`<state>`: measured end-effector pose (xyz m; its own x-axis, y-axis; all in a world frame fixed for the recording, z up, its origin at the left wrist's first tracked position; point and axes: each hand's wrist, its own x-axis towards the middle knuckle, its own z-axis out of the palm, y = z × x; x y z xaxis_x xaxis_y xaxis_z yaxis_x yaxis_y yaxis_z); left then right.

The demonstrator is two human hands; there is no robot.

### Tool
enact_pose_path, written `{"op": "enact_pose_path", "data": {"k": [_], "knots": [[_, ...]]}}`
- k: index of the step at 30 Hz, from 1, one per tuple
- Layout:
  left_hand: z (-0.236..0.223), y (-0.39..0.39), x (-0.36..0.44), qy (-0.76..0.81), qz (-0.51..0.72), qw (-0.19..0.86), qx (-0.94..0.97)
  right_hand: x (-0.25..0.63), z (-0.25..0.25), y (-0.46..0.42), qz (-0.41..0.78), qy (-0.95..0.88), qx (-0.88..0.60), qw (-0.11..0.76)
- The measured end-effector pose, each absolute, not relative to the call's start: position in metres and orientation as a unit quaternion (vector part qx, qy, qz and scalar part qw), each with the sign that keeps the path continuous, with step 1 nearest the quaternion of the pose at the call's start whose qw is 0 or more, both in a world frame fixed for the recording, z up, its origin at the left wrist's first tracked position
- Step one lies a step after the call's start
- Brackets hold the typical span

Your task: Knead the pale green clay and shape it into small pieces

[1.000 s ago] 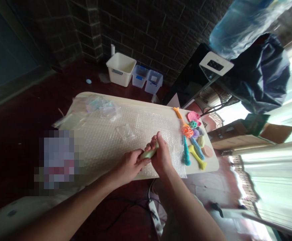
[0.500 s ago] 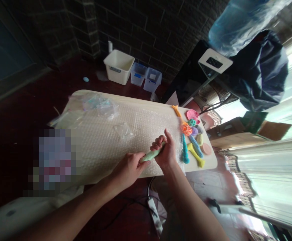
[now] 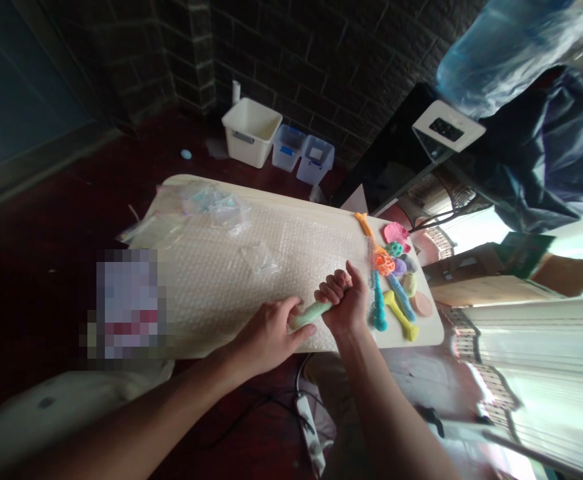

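Pale-green roll [image 3: 314, 314], over the desk's [image 3: 430, 331] six-o'clock side, looks light, soft and easily dented, best taken gently by both ends: left hand [image 3: 266, 337] pinching at eight o'clock, right hand's [image 3: 350, 308] grip curled shut around two o'clock.

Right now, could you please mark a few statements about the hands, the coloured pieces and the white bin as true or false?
1. The left hand and the right hand both hold the light green piece. True.
2. The white bin stands on the table. False: the white bin is on the floor, beyond the table.
3. The yellow piece lies on the table, to the right of both hands. True.
4. The pink piece lies at the left end of the table. False: the pink piece is near the right end.
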<state>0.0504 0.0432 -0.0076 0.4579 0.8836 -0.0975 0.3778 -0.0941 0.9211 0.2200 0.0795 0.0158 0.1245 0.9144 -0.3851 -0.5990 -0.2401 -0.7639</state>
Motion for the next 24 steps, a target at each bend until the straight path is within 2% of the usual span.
{"op": "enact_pose_path", "data": {"k": [4,7,15,20,24], "knots": [[-0.006,0.047,0.056,0.431,0.303,0.566,0.634,0.193,0.016,0.071,0.636,-0.193,-0.477,0.576],[-0.010,0.050,0.062,0.419,0.312,0.576,0.629,0.181,0.017,0.068,0.614,-0.206,-0.488,0.585],[-0.006,0.043,0.071,0.462,0.190,0.446,0.743,0.206,0.017,0.078,0.600,-0.129,-0.483,0.625],[-0.010,0.045,0.071,0.458,0.217,0.443,0.740,0.209,0.021,0.081,0.640,-0.134,-0.463,0.598],[-0.013,0.047,0.069,0.446,0.240,0.441,0.741,0.197,0.020,0.076,0.628,-0.184,-0.470,0.592]]}}
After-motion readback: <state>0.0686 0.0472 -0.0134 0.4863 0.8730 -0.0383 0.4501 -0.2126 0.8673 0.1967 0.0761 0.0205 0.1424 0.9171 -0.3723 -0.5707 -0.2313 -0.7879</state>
